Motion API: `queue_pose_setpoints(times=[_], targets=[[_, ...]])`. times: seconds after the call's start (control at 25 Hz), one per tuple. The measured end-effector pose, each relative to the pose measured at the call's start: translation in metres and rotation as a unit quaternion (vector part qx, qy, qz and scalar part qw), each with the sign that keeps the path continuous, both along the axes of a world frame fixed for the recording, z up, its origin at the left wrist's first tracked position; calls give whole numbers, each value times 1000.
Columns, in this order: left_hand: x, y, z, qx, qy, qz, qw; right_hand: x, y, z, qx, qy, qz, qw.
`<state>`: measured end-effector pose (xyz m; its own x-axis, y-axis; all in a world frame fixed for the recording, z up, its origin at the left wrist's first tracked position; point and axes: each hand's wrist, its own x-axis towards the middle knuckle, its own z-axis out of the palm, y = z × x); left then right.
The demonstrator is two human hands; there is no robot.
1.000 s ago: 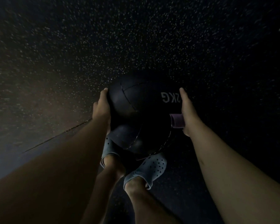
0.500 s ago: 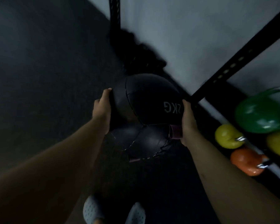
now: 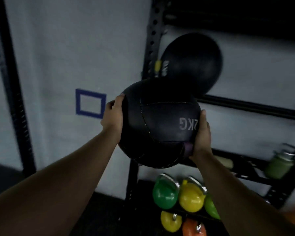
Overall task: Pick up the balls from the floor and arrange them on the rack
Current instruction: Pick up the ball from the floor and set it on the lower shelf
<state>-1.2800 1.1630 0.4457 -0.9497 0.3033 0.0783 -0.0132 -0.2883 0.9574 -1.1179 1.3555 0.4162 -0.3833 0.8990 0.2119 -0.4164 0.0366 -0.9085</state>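
Note:
I hold a black medicine ball (image 3: 160, 123) marked "2KG" in the air between both palms. My left hand (image 3: 113, 114) presses its left side and my right hand (image 3: 202, 133) cups its right side by a purple tag. The ball hangs in front of the black metal rack (image 3: 245, 106), level with a shelf rail. A second black ball (image 3: 194, 63) with a yellow tag rests on that shelf, just above and behind the held ball.
Green, yellow and orange kettlebells (image 3: 191, 198) sit on the rack's bottom shelf below my hands. A green bottle (image 3: 279, 166) stands on the middle shelf at right. A blue tape square (image 3: 90, 103) marks the grey wall. Another black upright (image 3: 12, 86) stands at left.
I have raised the ball from near the floor up to shelf height. My view swung from the speckled floor and my feet to the wall and rack. Both hands kept their grip.

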Motion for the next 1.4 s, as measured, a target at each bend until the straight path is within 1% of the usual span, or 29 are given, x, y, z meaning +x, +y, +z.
queue_pose_setpoints(times=[0.08,0.16,0.28,0.4,0.48,0.56,0.68,0.8,0.96,1.08,1.28,1.4], targets=[[33,27,43,33,45,-44,997,48,16,41,44,35,-53,997],[61,50,64,66,90,-66,992,88,28,64,84,45,-86,992],[107,88,76,88,143,-121,978,145,49,75,112,51,-127,984],[147,129,79,76,187,-171,964,189,82,78,116,66,-162,978],[165,158,85,70,212,-175,959,206,108,87,125,64,-181,973],[177,195,99,89,241,-170,951,218,143,103,153,64,-187,968],[186,245,122,110,277,-168,940,224,197,135,199,65,-182,961],[179,282,140,125,286,-155,937,215,243,165,235,70,-171,954],[153,330,166,130,289,-131,939,184,294,194,248,87,-148,954],[132,370,182,131,297,-132,937,165,328,205,248,99,-163,950],[117,435,189,127,305,-143,933,154,387,210,231,103,-169,953],[112,472,186,126,302,-123,937,146,423,207,226,102,-166,954]])
